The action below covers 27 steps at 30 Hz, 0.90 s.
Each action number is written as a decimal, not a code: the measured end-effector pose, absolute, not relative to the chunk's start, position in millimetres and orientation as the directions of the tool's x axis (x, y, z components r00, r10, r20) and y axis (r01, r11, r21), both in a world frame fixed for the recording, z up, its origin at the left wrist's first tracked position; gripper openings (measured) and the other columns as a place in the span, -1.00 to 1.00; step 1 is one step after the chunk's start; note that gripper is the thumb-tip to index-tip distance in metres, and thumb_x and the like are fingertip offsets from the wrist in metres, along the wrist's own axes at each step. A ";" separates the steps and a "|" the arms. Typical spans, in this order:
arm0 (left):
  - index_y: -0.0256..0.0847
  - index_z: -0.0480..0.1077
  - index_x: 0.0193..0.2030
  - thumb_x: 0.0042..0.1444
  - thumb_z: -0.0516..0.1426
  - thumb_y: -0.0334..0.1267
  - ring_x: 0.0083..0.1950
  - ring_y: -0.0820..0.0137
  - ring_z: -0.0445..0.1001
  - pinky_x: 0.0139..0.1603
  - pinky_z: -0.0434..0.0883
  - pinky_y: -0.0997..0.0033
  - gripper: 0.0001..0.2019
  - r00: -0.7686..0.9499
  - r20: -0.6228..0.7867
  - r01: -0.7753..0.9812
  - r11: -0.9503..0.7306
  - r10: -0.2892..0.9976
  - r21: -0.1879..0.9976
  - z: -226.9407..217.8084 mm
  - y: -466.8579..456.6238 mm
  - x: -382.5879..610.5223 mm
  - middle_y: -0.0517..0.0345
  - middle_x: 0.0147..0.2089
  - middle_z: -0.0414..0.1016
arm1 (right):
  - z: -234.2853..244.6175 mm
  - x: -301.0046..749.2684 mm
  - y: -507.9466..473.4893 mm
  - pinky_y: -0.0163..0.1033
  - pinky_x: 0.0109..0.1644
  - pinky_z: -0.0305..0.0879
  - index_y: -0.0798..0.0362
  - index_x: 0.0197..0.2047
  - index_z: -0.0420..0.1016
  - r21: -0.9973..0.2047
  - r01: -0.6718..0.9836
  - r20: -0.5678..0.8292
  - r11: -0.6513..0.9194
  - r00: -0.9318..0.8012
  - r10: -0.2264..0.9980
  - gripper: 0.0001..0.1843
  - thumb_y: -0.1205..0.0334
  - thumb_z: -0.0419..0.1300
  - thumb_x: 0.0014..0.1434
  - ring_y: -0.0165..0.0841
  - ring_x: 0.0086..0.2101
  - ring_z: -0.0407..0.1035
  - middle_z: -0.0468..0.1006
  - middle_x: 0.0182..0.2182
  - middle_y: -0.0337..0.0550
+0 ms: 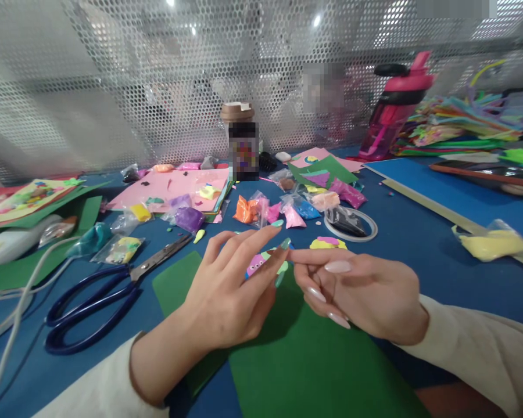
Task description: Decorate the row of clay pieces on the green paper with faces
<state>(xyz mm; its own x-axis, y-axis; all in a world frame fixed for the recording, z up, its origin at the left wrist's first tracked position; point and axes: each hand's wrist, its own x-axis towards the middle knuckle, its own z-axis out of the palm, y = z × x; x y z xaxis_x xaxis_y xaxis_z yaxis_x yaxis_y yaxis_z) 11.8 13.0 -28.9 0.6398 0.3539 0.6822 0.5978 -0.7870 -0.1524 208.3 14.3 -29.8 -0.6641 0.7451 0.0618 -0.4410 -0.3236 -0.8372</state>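
Note:
My left hand [233, 284] reaches over the green paper [326, 354], its fingers stretched out and apart. Partly hidden behind them is a small multicoloured clay piece [256, 265] in pink, blue and green, with little eye-like dots. From the other side my right hand [361, 290] comes in with its index finger straight, that fingertip meeting a left fingertip. Its thumb lies along the index finger while the remaining fingers curl loosely; I see nothing in the palm. Just beyond the right index finger rests a yellow and pink clay piece [329, 242]. Whether a tiny bit sits between the fingertips is unclear.
Blue-handled scissors [113, 293] and a white cable [20, 313] lie left. Clay packets [189, 219], a tape roll [372, 226] and pink paper [174, 188] spread behind. A lidded cup [239, 113] and pink bottle [392, 110] stand before a perforated metal screen [126, 75].

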 end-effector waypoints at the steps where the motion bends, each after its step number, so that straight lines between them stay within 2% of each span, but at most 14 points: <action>1: -0.32 0.30 -0.03 0.05 0.03 -0.43 0.04 0.14 0.30 -0.08 0.24 0.10 -0.70 0.641 0.683 0.598 -0.787 0.351 -0.156 -28.8 13.0 11.9 -0.23 0.08 0.27 | -29.5 208.1 13.9 -0.32 -0.63 -0.04 0.13 -0.22 0.53 -0.832 -0.445 0.051 -0.331 -0.656 0.753 -0.67 0.23 0.02 0.02 -0.51 -0.69 0.18 0.28 -0.55 -0.22; 7: -0.30 0.30 -0.05 0.05 0.03 -0.43 0.02 0.17 0.32 -0.07 0.24 0.12 -0.71 0.643 0.692 0.598 -0.780 0.328 -0.186 -27.6 12.7 11.9 -0.20 0.07 0.29 | -28.9 209.5 11.0 -0.29 -0.60 -0.05 0.19 -0.26 0.51 -0.775 -0.518 0.012 -0.363 -0.586 0.810 -0.65 0.19 0.03 -0.02 -0.46 -0.68 0.19 0.28 -0.57 -0.19; 14: -0.33 0.29 -0.01 0.06 0.04 -0.39 0.03 0.16 0.31 -0.05 0.23 0.10 -0.68 0.653 0.685 0.599 -0.774 0.324 -0.205 -28.0 11.6 12.3 -0.22 0.07 0.29 | -31.0 210.8 11.0 -0.31 -0.63 -0.05 0.23 -0.29 0.49 -0.761 -0.462 -0.002 -0.455 -0.700 0.715 -0.65 0.13 0.07 -0.02 -0.48 -0.70 0.19 0.31 -0.56 -0.17; 23: -0.34 0.34 -0.05 0.05 0.06 -0.40 0.01 0.18 0.31 -0.05 0.22 0.10 -0.71 0.657 0.683 0.600 -0.770 0.319 -0.218 -26.2 12.0 13.5 -0.21 0.06 0.31 | -27.7 210.0 13.6 -0.31 -0.60 -0.03 0.22 -0.31 0.48 -0.746 -0.520 0.000 -0.416 -0.625 0.780 -0.68 0.18 0.04 -0.02 -0.47 -0.70 0.18 0.30 -0.59 -0.17; 27: -0.31 0.34 -0.05 0.07 0.06 -0.39 0.00 0.19 0.33 -0.06 0.23 0.10 -0.72 0.650 0.697 0.585 -0.785 0.303 -0.204 -26.6 12.6 13.7 -0.18 0.04 0.32 | -27.7 209.4 11.9 -0.32 -0.60 -0.04 0.18 -0.55 0.44 -0.790 -0.450 -0.030 -0.417 -0.651 0.758 -0.75 0.20 0.07 0.00 -0.53 -0.71 0.17 0.30 -0.61 -0.19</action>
<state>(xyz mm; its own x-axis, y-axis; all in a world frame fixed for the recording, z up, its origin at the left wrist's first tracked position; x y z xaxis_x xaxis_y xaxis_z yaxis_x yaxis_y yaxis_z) 13.7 12.6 -26.6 0.6498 0.3034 0.6969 0.5850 -0.7850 -0.2037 209.4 11.9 -27.7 -0.6514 0.7582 -0.0295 -0.4499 -0.4173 -0.7896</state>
